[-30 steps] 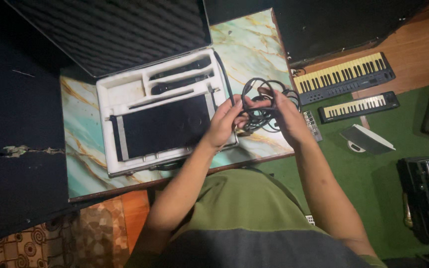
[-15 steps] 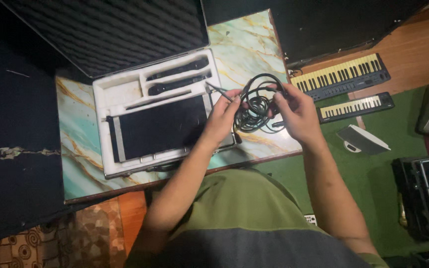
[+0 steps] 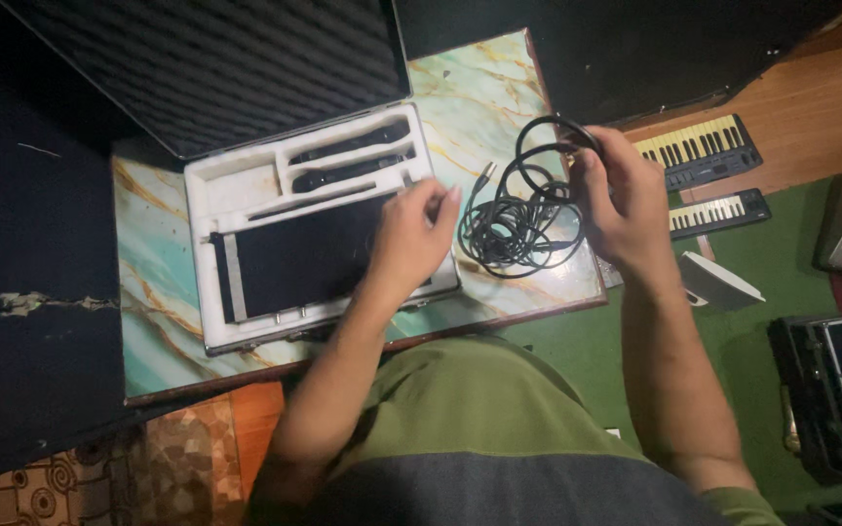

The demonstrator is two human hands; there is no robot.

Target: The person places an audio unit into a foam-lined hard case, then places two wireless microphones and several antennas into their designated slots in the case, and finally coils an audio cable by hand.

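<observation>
Nearest, the person's green-and-grey shirt (image 3: 499,438) fills the foreground, both bare forearms reaching out over the marble-patterned table (image 3: 158,321); the left hand (image 3: 411,239) rests over the right edge of the open white foam case (image 3: 246,180), fingers loosely curled, gripping nothing that I can make out — it may just touch the dark flat unit (image 3: 294,258) bedded there; the right hand (image 3: 621,209) is closed around the upper loops of a black cable (image 3: 514,229), lifting them while the lower coils lie in a tangle on the table near its right edge, one plug end (image 3: 485,173) pointing up toward the far corner. To coil it well, I'd judge, the loops want gathering evenly, the free end kept clear of the tangle. Farther in the case, two dark microphones (image 3: 348,156) lie in their slots; beyond the table's right edge, two small keyboards (image 3: 699,151) sit on the floor.
</observation>
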